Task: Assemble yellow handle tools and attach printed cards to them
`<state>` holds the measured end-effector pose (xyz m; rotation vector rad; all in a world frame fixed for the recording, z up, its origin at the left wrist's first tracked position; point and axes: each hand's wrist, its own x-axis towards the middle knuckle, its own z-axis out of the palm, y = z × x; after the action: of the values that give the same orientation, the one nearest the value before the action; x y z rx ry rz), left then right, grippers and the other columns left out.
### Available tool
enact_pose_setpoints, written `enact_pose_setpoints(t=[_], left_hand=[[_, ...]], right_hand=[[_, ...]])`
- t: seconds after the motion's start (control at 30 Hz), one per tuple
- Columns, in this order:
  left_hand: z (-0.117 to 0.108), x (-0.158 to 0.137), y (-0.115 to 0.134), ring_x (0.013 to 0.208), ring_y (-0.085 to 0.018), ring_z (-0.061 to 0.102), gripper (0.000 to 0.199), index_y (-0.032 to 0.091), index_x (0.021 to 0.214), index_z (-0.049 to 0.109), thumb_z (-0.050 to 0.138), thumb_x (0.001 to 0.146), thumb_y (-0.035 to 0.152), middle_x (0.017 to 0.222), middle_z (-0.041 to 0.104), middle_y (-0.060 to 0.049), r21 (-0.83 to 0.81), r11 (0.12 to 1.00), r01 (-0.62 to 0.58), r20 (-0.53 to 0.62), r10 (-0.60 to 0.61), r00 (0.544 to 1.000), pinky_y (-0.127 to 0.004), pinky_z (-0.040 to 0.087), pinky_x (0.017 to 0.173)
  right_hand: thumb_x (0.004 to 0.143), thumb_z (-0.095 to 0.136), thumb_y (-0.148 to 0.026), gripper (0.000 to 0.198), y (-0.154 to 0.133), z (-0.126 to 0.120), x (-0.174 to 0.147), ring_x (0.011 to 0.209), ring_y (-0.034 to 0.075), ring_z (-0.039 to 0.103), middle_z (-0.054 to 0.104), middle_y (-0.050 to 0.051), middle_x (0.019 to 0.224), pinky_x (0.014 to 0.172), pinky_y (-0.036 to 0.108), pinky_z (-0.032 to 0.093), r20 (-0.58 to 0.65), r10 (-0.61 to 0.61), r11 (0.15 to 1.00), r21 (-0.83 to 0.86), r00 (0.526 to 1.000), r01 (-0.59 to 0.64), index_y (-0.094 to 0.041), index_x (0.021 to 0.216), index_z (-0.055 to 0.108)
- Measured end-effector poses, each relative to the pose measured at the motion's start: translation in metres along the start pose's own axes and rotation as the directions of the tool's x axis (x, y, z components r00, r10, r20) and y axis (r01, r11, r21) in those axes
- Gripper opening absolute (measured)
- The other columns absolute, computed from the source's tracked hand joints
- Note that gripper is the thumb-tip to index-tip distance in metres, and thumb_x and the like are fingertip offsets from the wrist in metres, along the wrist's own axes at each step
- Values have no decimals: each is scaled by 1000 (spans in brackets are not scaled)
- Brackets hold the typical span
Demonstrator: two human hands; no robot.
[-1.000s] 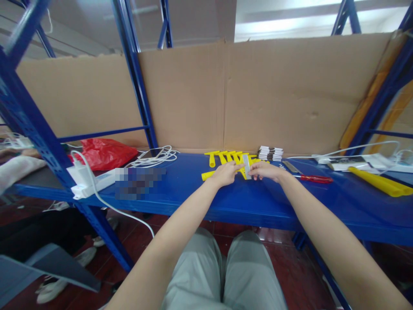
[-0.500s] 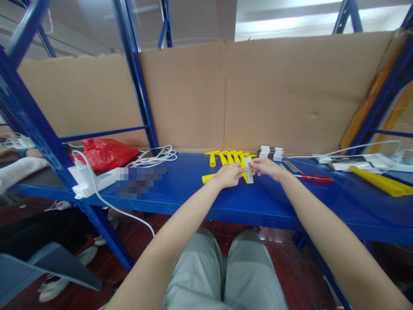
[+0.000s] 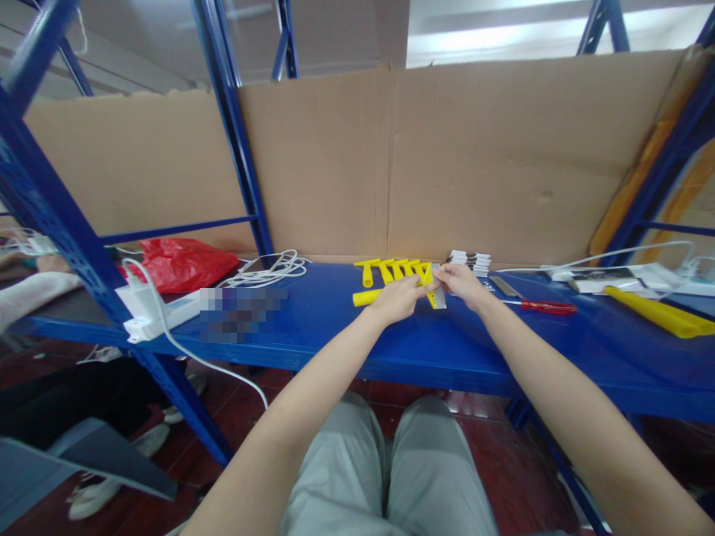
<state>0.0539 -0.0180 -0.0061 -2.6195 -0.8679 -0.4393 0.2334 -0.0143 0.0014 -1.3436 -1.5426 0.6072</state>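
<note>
My left hand (image 3: 398, 299) is closed around a yellow T-shaped scraper (image 3: 366, 298). Its round handle sticks out to the left of my fist and its wide head shows on the right. Against that head sits a flat silver-grey blade (image 3: 441, 300), pinched at its upper end between the fingers of my right hand (image 3: 465, 286). Just behind my hands, several matching yellow scrapers (image 3: 386, 272) lie in a row. Small white packets (image 3: 480, 265) stand in stacks beyond my right hand. My fingers hide part of the join between blade and head.
Right of my hands lie a red-handled screwdriver (image 3: 544, 307), a metal strip (image 3: 503, 286) and long yellow pieces (image 3: 653, 313). On the left are a red bag (image 3: 187, 264), coiled white cable (image 3: 273, 266) and a power strip (image 3: 167, 316). A cardboard wall (image 3: 474, 164) closes the back.
Both hands have shifted slightly to the right and away from me with the scraper and blade. The blade now sits a little farther right and higher in view.
</note>
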Motion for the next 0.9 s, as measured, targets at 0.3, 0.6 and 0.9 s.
enact_pose_setpoints(t=[0.3,0.6,0.9], left_hand=[[-1,-1,-1,106,-23,57,55,35,138,47,35,91,8,113,56,-9,26,999,37,14,-38,999,-34,46,85],[1,-1,-12,103,-24,59,51,32,138,47,37,92,13,114,59,-10,-37,986,162,-1,-162,987,-35,46,84],[0,-1,-12,104,-23,58,50,32,137,49,39,92,13,114,59,-10,-46,985,165,2,-165,986,-36,45,86]], right_hand=[[73,62,-55,39,2,1,-1,52,10,44,48,-3,54,52,23,37,78,3,998,64,997,-8,-19,64,48],[74,65,-31,16,-2,0,-9,57,11,54,59,-1,65,56,24,41,322,78,972,186,944,-144,-17,74,57],[64,65,-22,11,-3,2,-11,52,9,51,56,-3,56,57,23,43,333,-21,990,142,943,-28,-17,61,55]])
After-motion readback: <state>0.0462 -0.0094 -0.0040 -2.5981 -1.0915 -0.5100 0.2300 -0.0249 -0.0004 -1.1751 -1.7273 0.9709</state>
